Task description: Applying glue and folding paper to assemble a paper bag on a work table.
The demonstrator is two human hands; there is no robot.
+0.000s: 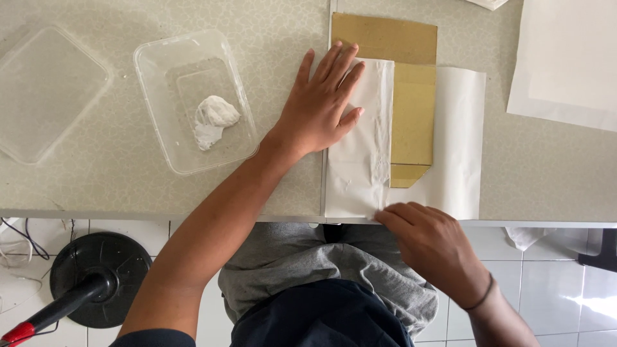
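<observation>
1. The white paper sheet (459, 141) lies flat on the bench (283, 26) at its near edge, wrapped partly over a brown cardboard piece (411, 115). Its left flap is folded over the cardboard, under the left hand's fingers (334, 64).
2. The paper looks thin, light and limp, likely to crease sharply, slide on the smooth bench and tear if tugged. The cardboard looks stiff and flat, so it should hold the folds.
3. The left hand (318, 112) is spread wide and flat, palm down, pressing the folded flap; it grips nothing.
4. The right hand (430, 247) has its fingers drawn close together at the paper's near edge, pinching or pressing the fold just beyond the bench edge; which of the two I cannot tell.
5. The best hold seems to be at the edges and corners, with a flat palm for pinning.
6. Left of the left fingers stands a clear plastic container (193, 99) holding a crumpled white wad (213, 119); further left lies its lid (45, 90).
7. Well right of the right fingers lies another white sheet (569, 61).
</observation>
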